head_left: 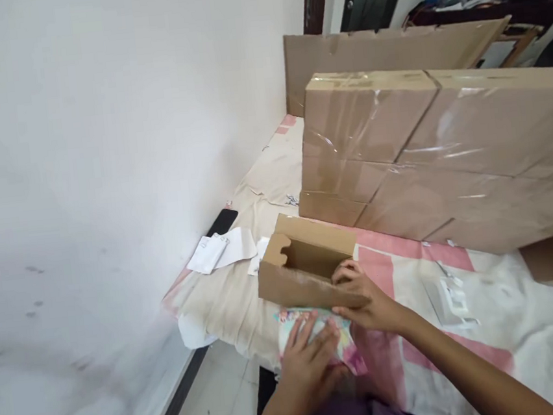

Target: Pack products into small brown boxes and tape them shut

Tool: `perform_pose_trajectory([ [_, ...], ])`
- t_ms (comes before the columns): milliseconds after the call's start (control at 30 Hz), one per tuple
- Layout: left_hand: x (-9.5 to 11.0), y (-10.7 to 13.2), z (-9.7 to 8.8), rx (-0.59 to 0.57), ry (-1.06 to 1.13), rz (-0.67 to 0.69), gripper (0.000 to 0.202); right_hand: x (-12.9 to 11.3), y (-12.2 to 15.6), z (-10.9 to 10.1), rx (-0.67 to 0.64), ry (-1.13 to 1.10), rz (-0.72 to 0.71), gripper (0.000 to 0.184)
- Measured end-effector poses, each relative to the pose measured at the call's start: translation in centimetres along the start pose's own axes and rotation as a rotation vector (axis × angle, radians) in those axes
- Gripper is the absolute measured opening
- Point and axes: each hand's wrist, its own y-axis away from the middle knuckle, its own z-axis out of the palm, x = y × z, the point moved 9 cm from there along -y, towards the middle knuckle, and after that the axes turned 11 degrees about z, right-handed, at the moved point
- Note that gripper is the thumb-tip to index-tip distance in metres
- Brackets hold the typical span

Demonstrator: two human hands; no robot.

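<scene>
The right hand [361,297] is clamped on the open cardboard box [308,286], its fingers curled over the near wall by the right end and its thumb on the outside. The left hand [307,354] lies with fingers extended over a floral packet [352,355], just in front of the box; whether it grips the packet or only rests on it, I cannot tell. The two hands are apart but near each other. The box sits on a cream-and-pink cloth [368,241], its opening facing up. To its left are white papers [236,247], a white packet [207,253] and a black phone-like object [222,221] beside the wall [105,152]. Behind the box stands a large taped carton [446,139]; to the right, a small white item [454,298] lies on the cloth.
</scene>
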Motion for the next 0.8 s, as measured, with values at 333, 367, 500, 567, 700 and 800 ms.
perform_pose_trajectory([
  [333,2.9,-4.6,4.6,-0.488,0.263,0.195,0.098,1.4,10.1,-5.0,0.154,0.297,0.153,0.016],
  [367,2.5,-4.5,4.7,-0.531,0.233,0.172,0.102,1.8,10.6,-4.8,0.144,0.307,0.157,0.015],
  [500,1.2,-3.8,5.0,-0.631,0.167,0.037,0.096,2.4,11.3,-4.1,0.078,0.37,0.124,0.031],
  [567,0.9,-3.7,4.5,-0.632,0.193,0.0,0.096,2.5,11.2,-4.2,0.047,0.392,0.122,0.053],
  [700,-0.4,-3.9,0.8,-0.559,0.317,-0.036,0.1,2.6,11.3,-5.3,0.072,0.393,0.07,0.07],
  [800,-1.8,-4.7,-4.4,-0.413,0.487,0.018,0.098,2.4,12.5,-6.6,0.322,0.367,-0.042,0.067],
])
